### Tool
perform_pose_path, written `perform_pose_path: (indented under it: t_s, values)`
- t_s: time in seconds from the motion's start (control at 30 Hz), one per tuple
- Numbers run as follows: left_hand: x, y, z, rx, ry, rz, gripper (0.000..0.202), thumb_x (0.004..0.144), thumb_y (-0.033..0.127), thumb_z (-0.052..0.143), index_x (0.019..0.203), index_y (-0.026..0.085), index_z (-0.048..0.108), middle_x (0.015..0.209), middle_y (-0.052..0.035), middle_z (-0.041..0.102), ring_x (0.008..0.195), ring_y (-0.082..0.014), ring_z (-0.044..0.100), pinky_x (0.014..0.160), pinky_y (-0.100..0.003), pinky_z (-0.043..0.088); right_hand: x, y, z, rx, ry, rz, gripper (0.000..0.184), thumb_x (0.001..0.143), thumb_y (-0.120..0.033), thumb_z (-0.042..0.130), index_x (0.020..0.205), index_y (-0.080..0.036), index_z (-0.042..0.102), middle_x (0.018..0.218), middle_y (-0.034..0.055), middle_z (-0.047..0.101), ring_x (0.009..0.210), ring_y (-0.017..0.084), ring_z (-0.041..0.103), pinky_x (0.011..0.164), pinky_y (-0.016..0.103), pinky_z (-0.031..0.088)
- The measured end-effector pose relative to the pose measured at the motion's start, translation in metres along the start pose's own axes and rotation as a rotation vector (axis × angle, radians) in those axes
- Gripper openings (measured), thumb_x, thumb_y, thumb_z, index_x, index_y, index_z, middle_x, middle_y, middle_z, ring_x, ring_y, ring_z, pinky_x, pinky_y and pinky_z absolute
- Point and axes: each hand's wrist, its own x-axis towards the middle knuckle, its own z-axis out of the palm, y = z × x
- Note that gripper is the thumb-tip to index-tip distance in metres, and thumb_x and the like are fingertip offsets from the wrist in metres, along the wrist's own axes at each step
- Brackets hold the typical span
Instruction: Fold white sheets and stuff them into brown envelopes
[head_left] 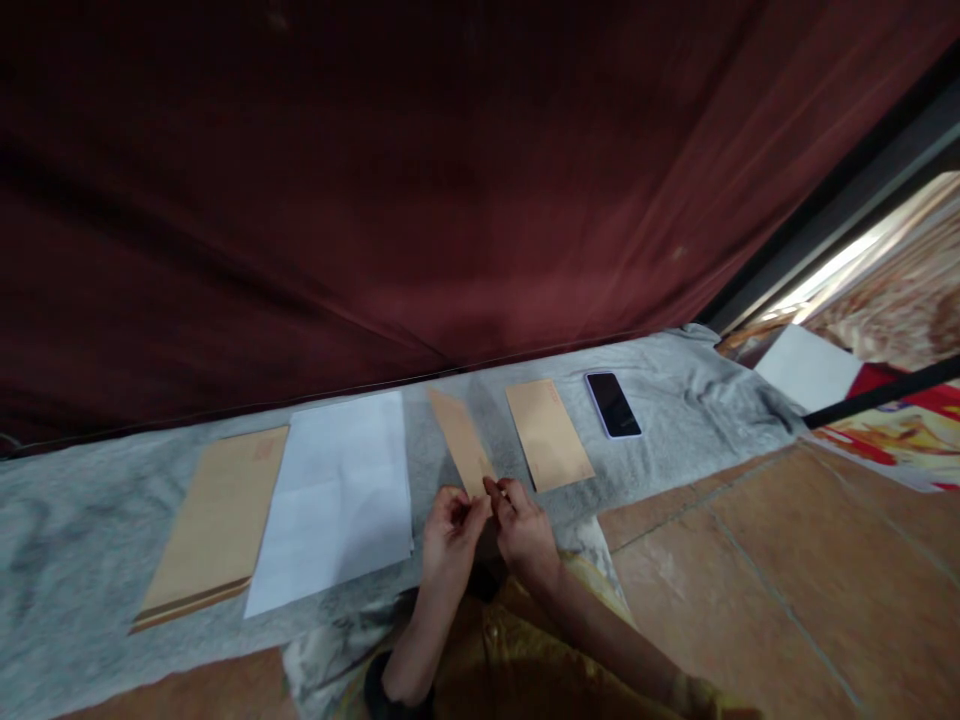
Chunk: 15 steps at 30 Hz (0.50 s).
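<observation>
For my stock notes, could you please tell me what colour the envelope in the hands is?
The envelope is tan brown, best seen in the head view.

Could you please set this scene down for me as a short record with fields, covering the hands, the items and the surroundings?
Left hand: pinching the near end of a slim brown envelope
Right hand: fingers at that same end; exact grip unclear
Right of the hands: a single brown envelope lying flat, then a phone with a dark screen
Left of the hands: white paper sheets, then a stack of brown envelopes
Surface: grey cloth
Behind: dark red curtain
Floor: brownish tiles
</observation>
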Motion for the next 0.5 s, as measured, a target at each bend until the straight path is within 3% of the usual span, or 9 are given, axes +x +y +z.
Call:
perform_pose_path:
  t_s: [0.07,0.17,0.3,0.4,0.5]
  values:
    - [-0.003,0.001,0.000,-0.003,-0.047,0.002,0.035,0.080,0.056,0.066,0.081,0.022,0.055,0.068,0.0035,0.056,0.062,-0.0124,0.054,0.059,-0.024,0.046,0.004,0.003,-0.007,0.137,0.029,0.075,0.046,0.097,-0.017,0.044,0.140,-0.024,0.059,0.114,0.0109,0.067,0.098,0.022,0.067,0.079,0.028,0.060]
    - [-0.005,-0.003,-0.004,0.055,0.018,-0.038,0.044,0.082,0.063,0.062,0.094,0.021,0.062,0.083,-0.0024,0.067,0.076,-0.0171,0.064,0.066,-0.027,0.051,0.012,0.005,-0.016,0.571,0.079,0.281,0.037,0.100,-0.037,0.047,0.123,-0.022,0.071,0.110,0.0104,0.070,0.093,0.022,0.069,0.078,0.032,0.062]
    - [-0.005,-0.014,-0.005,0.075,0.003,-0.131,0.046,0.082,0.062,0.063,0.101,0.020,0.067,0.100,-0.0070,0.073,0.091,-0.0210,0.069,0.075,-0.030,0.054,0.020,-0.001,-0.012,1.263,0.070,0.663,0.046,0.079,-0.062,0.071,0.090,-0.018,0.077,0.086,0.0068,0.075,0.070,0.020,0.068,0.061,0.033,0.060]
    - [-0.005,-0.024,-0.002,-0.036,-0.041,-0.214,0.046,0.075,0.060,0.070,0.094,0.018,0.068,0.090,-0.0060,0.074,0.080,-0.0200,0.070,0.066,-0.028,0.054,0.018,-0.008,0.002,1.527,0.015,0.854,0.049,0.060,-0.062,0.085,0.069,-0.016,0.071,0.067,0.0043,0.071,0.057,0.016,0.063,0.057,0.029,0.056]
    - [-0.004,-0.033,-0.002,-0.111,-0.062,-0.309,0.046,0.068,0.057,0.077,0.086,0.016,0.067,0.071,-0.0015,0.069,0.060,-0.0152,0.064,0.052,-0.024,0.047,0.012,-0.013,0.013,1.649,-0.051,0.912,0.050,0.059,-0.061,0.086,0.064,-0.015,0.068,0.059,0.0021,0.067,0.049,0.012,0.058,0.050,0.024,0.051]
